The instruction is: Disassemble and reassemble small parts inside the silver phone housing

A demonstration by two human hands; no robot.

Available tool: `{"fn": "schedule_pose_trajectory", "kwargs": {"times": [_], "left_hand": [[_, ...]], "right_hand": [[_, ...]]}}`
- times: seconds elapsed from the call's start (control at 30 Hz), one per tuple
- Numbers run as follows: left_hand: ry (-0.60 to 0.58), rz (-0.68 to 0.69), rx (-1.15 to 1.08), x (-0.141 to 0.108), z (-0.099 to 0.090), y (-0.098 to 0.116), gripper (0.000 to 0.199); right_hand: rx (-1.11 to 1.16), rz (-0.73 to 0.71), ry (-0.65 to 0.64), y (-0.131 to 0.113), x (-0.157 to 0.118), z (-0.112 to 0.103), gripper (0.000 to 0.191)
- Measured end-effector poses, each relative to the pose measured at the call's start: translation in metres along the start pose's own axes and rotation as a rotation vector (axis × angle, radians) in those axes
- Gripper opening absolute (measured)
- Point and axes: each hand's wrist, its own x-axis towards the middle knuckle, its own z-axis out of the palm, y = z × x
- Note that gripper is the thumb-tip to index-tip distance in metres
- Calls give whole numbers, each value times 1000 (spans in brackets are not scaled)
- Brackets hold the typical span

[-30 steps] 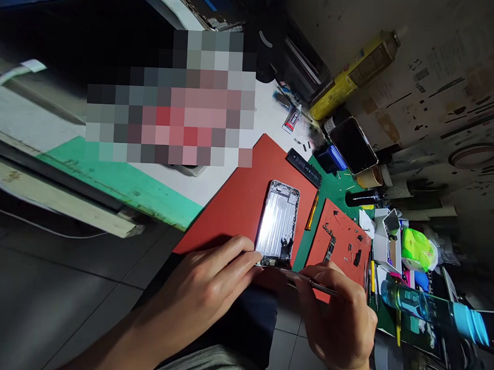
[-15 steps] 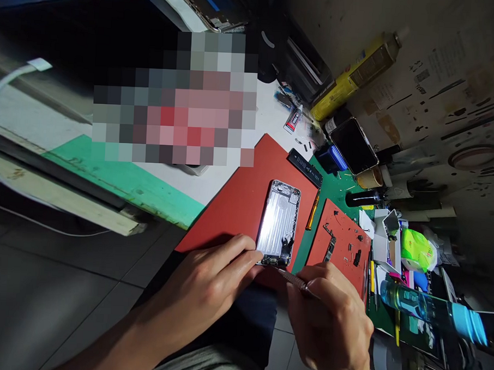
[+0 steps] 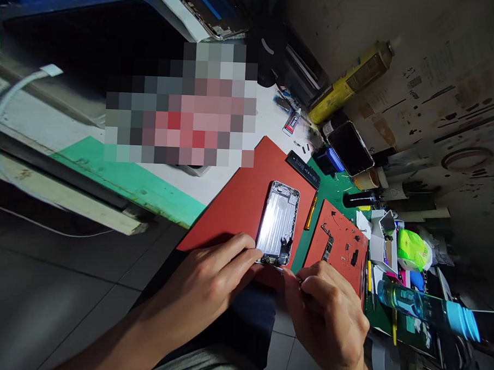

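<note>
An opened phone housing lies on the red mat, its bare metal inside facing up and small parts along its lower edge. My left hand grips its lower left corner with fingertips on the side and edge. My right hand is closed around a slim metal tool, whose tip meets or nearly meets the bottom edge of the housing. The hand hides most of that tool, so its exact kind and its point cannot be made out.
A battery and an orange-handled screwdriver lie right of the housing. A second red mat carries a logic board and several small parts. Farther right lies a clear bottle. A glue tube lies behind the mats.
My right hand has shifted its fingers and covers more of the tool's knurled handle. The left hand and the phone housing stay put, while the camera view has moved slightly.
</note>
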Motion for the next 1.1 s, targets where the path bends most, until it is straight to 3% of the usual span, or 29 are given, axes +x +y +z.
{"fn": "schedule_pose_trajectory", "kwargs": {"times": [0.27,0.6,0.93,1.1], "left_hand": [[-1,-5,3,-3,4,-1,21],[-37,-12,23,-8,8,-5,26],[-33,-47,-13,-7,8,-2,24],[24,-44,-35,-9,10,-4,27]], "right_hand": [[-60,50,23,-4,-4,-2,25],[51,140,83,5,-13,7,29],[52,120,4,2,-11,1,28],[63,60,-43,-3,-2,-1,26]]}}
